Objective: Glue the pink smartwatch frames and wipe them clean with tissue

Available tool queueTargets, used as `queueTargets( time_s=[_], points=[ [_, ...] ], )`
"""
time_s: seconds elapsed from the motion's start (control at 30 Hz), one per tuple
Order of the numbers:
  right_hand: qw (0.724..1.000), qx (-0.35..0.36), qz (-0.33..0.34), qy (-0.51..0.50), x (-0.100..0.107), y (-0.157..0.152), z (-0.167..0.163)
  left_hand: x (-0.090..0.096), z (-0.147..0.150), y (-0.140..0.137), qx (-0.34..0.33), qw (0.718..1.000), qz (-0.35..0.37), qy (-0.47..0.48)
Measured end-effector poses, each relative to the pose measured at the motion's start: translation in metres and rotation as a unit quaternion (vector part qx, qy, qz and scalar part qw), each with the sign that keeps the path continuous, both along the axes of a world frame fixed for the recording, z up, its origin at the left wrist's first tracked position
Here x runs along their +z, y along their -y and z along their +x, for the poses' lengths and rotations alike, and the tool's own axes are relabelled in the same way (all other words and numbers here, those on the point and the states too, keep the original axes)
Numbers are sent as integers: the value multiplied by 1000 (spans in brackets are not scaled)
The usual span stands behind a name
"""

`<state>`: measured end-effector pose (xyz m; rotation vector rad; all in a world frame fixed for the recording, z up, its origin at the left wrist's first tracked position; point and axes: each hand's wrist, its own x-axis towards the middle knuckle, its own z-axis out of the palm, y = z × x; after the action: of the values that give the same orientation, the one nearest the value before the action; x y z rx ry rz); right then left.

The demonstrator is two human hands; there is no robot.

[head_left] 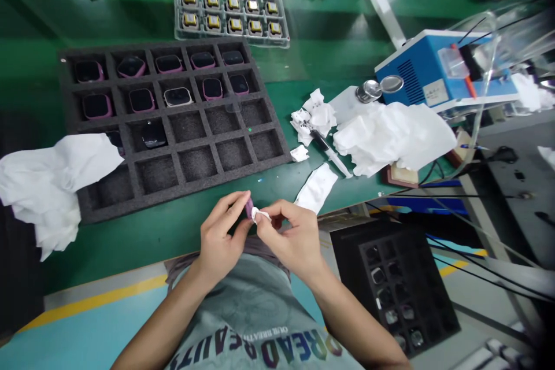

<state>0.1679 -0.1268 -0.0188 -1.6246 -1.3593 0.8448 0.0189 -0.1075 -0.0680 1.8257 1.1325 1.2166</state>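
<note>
Between the fingertips of my left hand (223,231) a small pink watch case (248,207) is held on edge, close to my body at the front of the bench. My right hand (292,234) pinches a small piece of white tissue (260,215) against the case. Just beyond my hands lies a black foam tray (199,185), whose far pockets hold several watch cases with dark faces, mostly pink-rimmed. One case with a pale rim (177,96) sits among them. The side of the held case that faces away from me is hidden.
A clear tray (232,40) of small yellow-topped parts stands behind the foam tray. Crumpled wipes (390,136) and a syringe (329,153) lie at right, near a blue machine (446,72). More tissue (56,173) overlaps the foam tray's left edge. Another black tray (407,289) sits lower right.
</note>
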Motion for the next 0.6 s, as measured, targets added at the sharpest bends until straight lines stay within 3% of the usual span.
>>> queueTargets(
  time_s=[0.3,0.6],
  points=[
    [998,-12,-52,-46,-2,-15,0,-4,2,0,-3,999,37,-2],
    [984,-61,-65,-156,-4,-40,17,1,1,1,8,999,-27,40]
  ],
)
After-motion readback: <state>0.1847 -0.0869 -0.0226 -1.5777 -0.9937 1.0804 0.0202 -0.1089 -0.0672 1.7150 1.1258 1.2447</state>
